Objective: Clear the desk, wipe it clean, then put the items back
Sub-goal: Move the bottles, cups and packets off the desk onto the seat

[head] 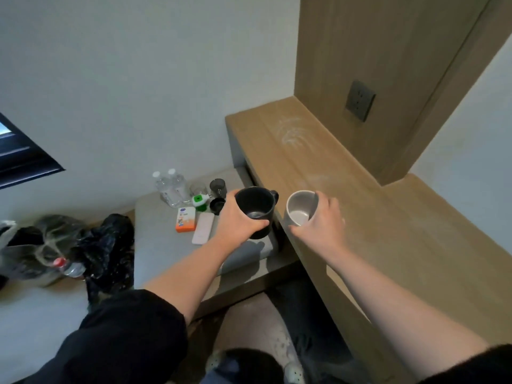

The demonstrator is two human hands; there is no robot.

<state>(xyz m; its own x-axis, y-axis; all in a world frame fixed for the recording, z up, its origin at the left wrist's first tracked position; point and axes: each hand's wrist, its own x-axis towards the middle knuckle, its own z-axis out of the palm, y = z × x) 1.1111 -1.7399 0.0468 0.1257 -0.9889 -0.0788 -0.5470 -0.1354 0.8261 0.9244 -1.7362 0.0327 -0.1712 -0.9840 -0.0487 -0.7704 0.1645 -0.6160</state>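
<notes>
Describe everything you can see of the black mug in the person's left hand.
The black mug is matt, probably ceramic, round-bodied, with a loop handle on its far right side. It is upright, mouth up, and looks empty, a pale sheen on its floor. The left hand grips its body from the near left, fingers curled round the wall. It is over the grey cushioned seat, beside the edge of the wooden desk; whether it rests on the seat cannot be told.

Wooden desk (360, 217): white smears (291, 133). Grey bench (160, 245): bottles (170, 188), orange box (185, 218), remote (203, 228).
</notes>
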